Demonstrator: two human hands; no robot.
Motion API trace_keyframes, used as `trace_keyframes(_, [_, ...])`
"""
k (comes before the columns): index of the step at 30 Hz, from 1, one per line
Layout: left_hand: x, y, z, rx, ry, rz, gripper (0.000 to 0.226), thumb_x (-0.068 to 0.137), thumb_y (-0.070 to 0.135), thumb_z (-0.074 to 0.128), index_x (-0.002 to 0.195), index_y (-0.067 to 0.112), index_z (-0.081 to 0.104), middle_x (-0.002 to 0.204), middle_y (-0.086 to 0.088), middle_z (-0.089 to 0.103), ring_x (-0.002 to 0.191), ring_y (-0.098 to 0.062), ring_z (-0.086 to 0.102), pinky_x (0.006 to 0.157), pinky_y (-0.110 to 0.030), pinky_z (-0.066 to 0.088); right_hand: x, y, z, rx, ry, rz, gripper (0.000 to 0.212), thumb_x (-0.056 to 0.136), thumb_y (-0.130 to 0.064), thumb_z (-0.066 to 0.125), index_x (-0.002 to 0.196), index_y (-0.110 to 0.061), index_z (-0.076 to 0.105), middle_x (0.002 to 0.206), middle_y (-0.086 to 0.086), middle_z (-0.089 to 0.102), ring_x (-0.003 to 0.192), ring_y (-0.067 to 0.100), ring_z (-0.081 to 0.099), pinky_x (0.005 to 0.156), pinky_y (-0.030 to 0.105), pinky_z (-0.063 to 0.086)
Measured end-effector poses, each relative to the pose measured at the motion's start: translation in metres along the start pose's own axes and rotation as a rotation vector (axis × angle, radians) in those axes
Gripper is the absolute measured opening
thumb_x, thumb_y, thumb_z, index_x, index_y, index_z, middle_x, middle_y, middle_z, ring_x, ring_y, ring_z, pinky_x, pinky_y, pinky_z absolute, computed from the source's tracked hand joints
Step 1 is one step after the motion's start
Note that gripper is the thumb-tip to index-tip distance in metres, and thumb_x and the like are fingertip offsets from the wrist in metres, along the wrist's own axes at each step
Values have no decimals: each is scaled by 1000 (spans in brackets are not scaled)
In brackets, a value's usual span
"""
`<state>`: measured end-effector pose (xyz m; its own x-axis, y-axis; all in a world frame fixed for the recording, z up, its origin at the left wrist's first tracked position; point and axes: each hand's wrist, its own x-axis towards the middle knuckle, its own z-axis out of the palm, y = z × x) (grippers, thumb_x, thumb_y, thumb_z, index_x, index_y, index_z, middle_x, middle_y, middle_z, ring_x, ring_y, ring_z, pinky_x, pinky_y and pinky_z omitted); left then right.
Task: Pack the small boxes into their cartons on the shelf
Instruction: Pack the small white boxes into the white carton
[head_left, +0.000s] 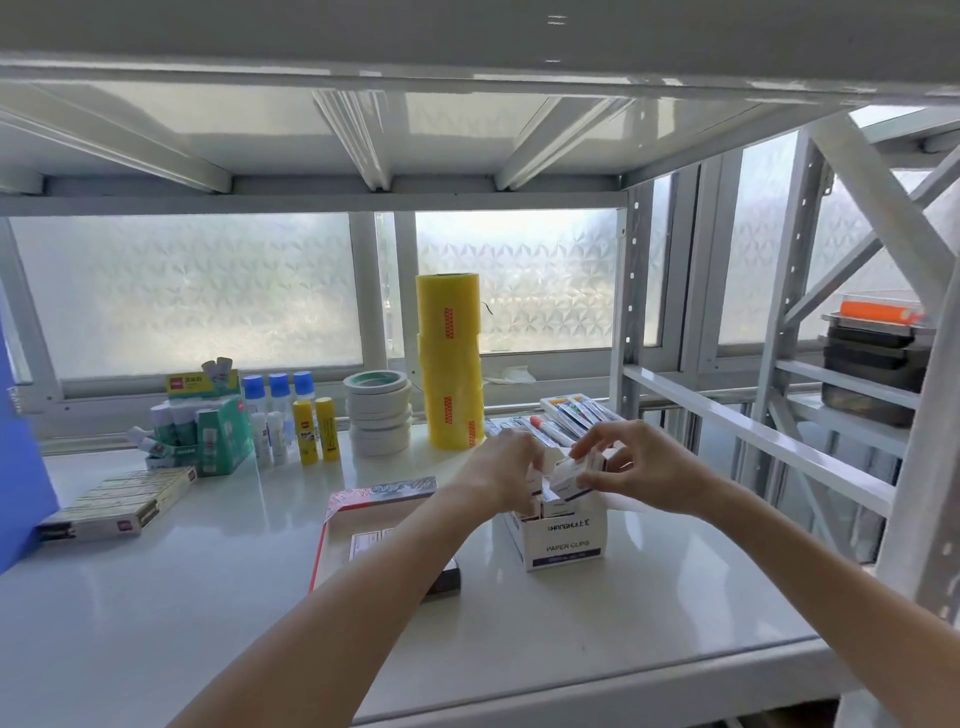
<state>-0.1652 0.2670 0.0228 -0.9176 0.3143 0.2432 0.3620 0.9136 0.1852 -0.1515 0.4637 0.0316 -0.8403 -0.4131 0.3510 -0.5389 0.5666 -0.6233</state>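
A white paper-clips carton (566, 540) stands open on the white shelf (208, 597), right of centre, with several small white boxes standing inside it. My right hand (644, 467) pinches a small white box (569, 475), tilted, just above the carton's opening. Over the carton's left side, my left hand (506, 470) rests its fingers on the carton's raised flap and the boxes; what it grips is hidden. A red-rimmed flat carton (358, 519) lies open to the left, partly under my left forearm, with a dark small box (448, 581) at its near corner.
At the back stand a yellow tape stack (451, 358), white tape rolls (378, 410), glue sticks and bottles (291, 415), a green glue box (208, 431) and pen packs (566, 413). A flat staples pack (117, 501) lies left, beside a blue panel (21, 467). Shelf uprights (631, 291) rise right.
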Motion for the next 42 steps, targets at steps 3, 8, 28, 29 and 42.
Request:
trace_keyframes(3, [4,0,-2,-4,0,-16,56,58,14,89,110,16,68,120,-6,62,107,-23,60,87,-33,51,-2,0,-1,29,-13,16,26,74,-18,79,98,-19,70,96,0,65,73,18,73,75,45,60])
trace_keyframes(8, [5,-1,0,-34,-23,-56,61,64,18,87,119,11,63,124,-7,55,114,-24,55,91,-30,47,0,0,-8,25,-112,0,31,77,-11,74,107,-16,68,106,3,69,86,26,72,79,43,60])
trace_keyframes(28, [-7,-12,-17,-293,-90,13,31,76,17,78,104,4,74,94,-5,68,94,-20,65,86,-33,56,-3,3,-11,75,-53,16,31,74,-16,79,104,-19,72,106,4,73,82,23,74,83,39,59])
trace_keyframes(29, [-7,-12,-17,-289,-81,17,29,77,17,78,103,4,74,92,-4,67,92,-20,64,85,-33,56,-4,3,-11,80,-52,17,31,75,-16,79,104,-19,72,106,4,73,83,23,74,83,38,59])
trace_keyframes(42, [-4,-14,-28,-280,-213,-17,24,79,11,74,102,7,77,95,-6,76,84,-16,66,77,-26,53,-5,6,-4,99,29,18,35,74,-19,78,109,-18,70,102,3,73,83,21,74,80,34,60])
